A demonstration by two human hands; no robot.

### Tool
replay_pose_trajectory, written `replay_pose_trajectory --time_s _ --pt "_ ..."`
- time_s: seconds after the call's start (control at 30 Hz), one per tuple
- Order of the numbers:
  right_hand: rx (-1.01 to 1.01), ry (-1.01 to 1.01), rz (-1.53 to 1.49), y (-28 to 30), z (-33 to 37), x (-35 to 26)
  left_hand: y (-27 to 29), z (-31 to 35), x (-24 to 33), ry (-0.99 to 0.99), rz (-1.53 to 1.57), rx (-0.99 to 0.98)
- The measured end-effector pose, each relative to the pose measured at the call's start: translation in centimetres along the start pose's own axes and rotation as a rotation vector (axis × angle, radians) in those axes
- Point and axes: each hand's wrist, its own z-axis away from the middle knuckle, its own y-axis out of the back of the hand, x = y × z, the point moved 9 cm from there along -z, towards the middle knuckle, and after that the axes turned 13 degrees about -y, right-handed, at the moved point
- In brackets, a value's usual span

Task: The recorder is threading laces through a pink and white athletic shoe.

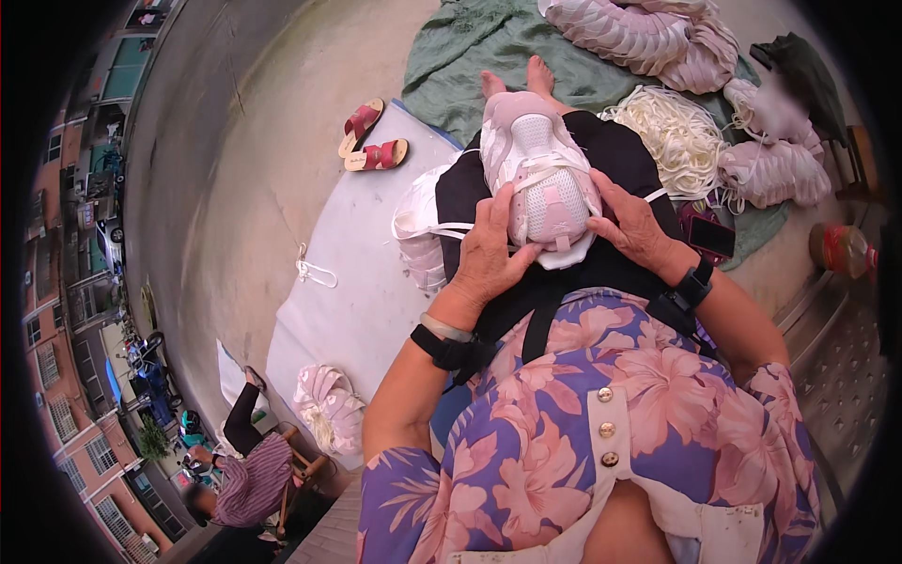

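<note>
A pink and white shoe upper (554,209) with a mesh tongue lies across my lap, its collar end toward me. White lace (543,170) crosses its tongue. My left hand (490,246) grips the left side, thumb by the near end and fingers along the edge. From the right, my right hand (641,226) grips the opposite edge between thumb and fingers. One loose lace end (442,228) sticks out past my left hand, another (656,195) beyond my right. Left of my thigh is a nested bundle of uppers (420,235), partly hidden.
A heap of white laces (672,141) lies right of my legs, near a phone (709,235). Bundled uppers (648,38) rest on a green cloth (470,56). Red sandals (376,153) and a white sheet (319,235) are at left. Another person (254,479) sits at lower left.
</note>
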Motion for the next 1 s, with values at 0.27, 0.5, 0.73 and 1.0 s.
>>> replay_pose_trajectory --time_s 0.27,0.5,0.73,1.0 --pt "-0.078 -0.068 -0.096 2.3 -2.4 -2.5 0.2 -1.3 -2.7 0.085 0.357 0.25" --pt "-0.17 -0.009 0.188 0.5 -12.6 -2.0 0.7 -6.1 -7.6 0.565 0.793 0.014" --pt "0.004 0.046 0.155 1.0 -11.5 -2.3 0.0 -4.9 -7.4 0.585 0.78 0.128" --pt "-0.002 -0.144 0.248 -0.5 -18.0 1.7 -1.0 -7.6 -11.3 0.776 0.759 0.104"
